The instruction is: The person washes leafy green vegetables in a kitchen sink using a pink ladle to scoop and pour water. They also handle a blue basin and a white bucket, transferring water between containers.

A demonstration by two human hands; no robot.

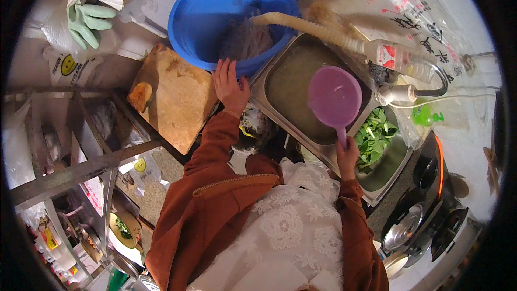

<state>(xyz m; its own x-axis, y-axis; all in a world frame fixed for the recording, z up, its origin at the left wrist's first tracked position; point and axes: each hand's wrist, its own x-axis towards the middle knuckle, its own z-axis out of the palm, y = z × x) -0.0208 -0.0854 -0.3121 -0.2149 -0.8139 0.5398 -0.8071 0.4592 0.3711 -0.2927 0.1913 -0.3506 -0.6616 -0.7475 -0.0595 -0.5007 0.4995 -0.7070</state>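
My right hand (347, 157) grips the handle of a purple plastic water ladle (336, 96), whose round bowl is over the water-filled steel sink basin (288, 85). With its fingers on the near rim, my left hand (231, 87) touches a large blue plastic basin (202, 16). A ribbed hose (311, 26) runs from a plastic bottle (398, 56) fitted at the faucet into that basin, where there is something pale that I cannot make out clearly. Leafy greens (373, 139) lie in the smaller sink compartment at the right. Whether the ladle holds water cannot be told.
A wooden cutting board (177, 97) lies left of my left hand. Pale green rubber gloves (87, 22) hang at the upper left. A green bottle (424, 115) stands behind the greens. A metal lid (404, 226) is at the lower right, and a metal rack (89, 169) at the left.
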